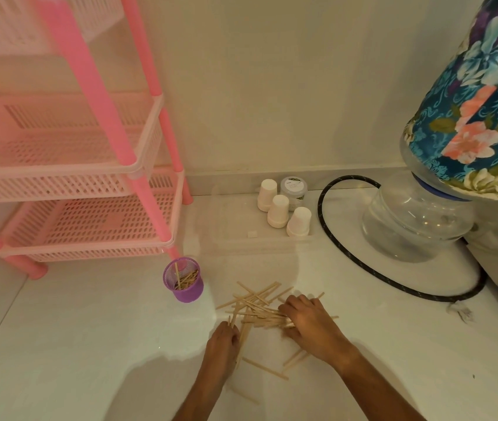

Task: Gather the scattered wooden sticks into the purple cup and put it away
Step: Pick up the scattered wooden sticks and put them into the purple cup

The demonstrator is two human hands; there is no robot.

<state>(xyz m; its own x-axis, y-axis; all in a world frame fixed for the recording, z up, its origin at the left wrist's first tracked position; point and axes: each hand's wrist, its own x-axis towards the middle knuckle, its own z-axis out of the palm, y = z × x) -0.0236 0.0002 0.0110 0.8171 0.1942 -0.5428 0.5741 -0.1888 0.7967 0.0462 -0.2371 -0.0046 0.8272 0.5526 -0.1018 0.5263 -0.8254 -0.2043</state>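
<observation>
— Where did things stand?

— The purple cup (184, 282) stood upright on the floor (89, 344), just by a foot of the pink rack (68, 177). It was part filled and a little apart from the heap of wooden sticks (258, 300). The left hand (222, 343) had its fingers (231, 331) curled round a few sticks at the heap's near edge. The right hand (313, 323) lay over the heap with its fingers bent down onto it; whether it actually clasped any, I couldn't tell.

— What worried you?

— A thin, crossed bundle like that would likely fan out on lifting, and strays could drop or skid on the smooth floor. The cup looked light and narrow, so pushing a skewed bunch in could tip it and spill what it held. A few sticks also lay back by the wrists, easy to overlook or to sweep away with a forearm.
</observation>
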